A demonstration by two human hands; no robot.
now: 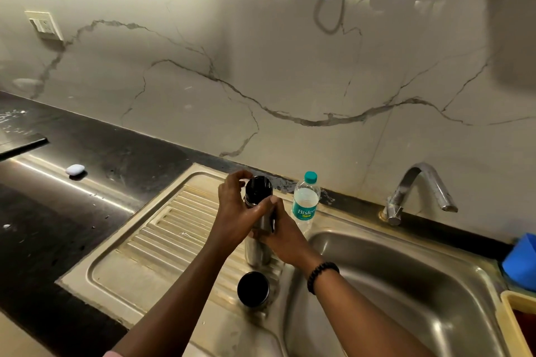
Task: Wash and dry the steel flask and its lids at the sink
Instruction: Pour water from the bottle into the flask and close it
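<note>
The steel flask [256, 253] stands upright on the ribbed drainboard [162, 229] left of the sink basin. A black inner lid [258, 187] sits in its mouth. My left hand [236, 211] curls around the lid and the flask's neck, fingers over the top. My right hand [278, 229] grips the flask's body from the right side. In front of the flask, the outer cup lid [253, 289] rests on the drainboard with its dark open side up.
A plastic water bottle [305, 200] with a teal cap stands just behind the flask. The tap [417, 188] overhangs the basin [406, 284]. A blue object [522, 258] and a yellow tub [516, 322] sit at the right edge. A small white item [75, 169] lies on the black counter.
</note>
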